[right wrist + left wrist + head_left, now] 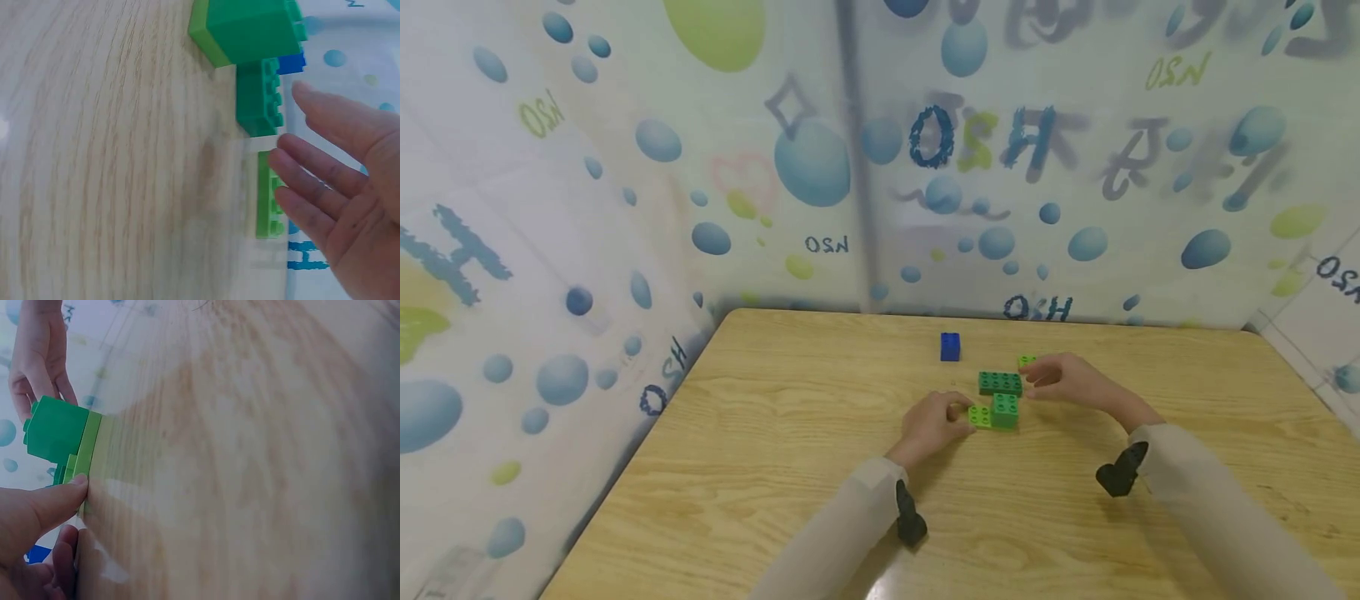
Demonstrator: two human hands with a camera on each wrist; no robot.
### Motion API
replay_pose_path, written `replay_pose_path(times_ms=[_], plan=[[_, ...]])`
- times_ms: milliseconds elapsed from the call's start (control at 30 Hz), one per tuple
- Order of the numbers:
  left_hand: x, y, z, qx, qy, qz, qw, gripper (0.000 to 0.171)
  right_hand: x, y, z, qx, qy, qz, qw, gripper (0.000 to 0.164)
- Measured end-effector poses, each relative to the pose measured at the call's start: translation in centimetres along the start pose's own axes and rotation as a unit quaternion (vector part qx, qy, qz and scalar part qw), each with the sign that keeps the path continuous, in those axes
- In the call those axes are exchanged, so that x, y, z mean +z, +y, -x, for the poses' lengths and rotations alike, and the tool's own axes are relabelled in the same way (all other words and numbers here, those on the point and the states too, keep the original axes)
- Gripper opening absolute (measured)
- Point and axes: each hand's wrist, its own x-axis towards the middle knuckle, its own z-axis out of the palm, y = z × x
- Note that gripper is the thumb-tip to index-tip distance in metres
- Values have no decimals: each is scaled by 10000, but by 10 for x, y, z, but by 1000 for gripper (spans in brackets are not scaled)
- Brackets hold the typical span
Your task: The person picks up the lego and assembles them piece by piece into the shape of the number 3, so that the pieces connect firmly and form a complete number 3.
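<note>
My left hand (931, 423) pinches the left end of a thin light green toy brick (979, 417) on the table, its thumb on the near side in the left wrist view. A taller green brick (1005, 411) is stacked on that thin brick's right end. Just behind the stack lies a dark green eight-stud brick (999, 383). To the right, my right hand (1067, 383) hovers with relaxed fingers, holding nothing. Another thin light green brick (264, 200) lies beyond its fingertips, partly covered by the hand in the head view.
A blue brick (951, 347) stands farther back, left of the dark green one. The wooden table (775, 433) ends against a printed curtain (895, 225) at the back, and another printed curtain side runs along the left.
</note>
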Motion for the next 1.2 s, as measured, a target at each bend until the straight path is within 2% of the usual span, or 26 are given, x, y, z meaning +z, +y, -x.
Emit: replay_pose_path(times_ms=[233, 600, 1200], plan=[[1, 0, -1, 0, -21, -9, 10000, 34, 5, 6, -13, 100, 287, 187, 9994, 44], [-2, 3, -1, 10, -30, -33, 10000, 34, 12, 13, -29, 225, 143, 463, 9986, 41], [-3, 1, 0, 41, 8, -135, 9999, 34, 18, 14, -30, 151, 251, 226, 9993, 41]])
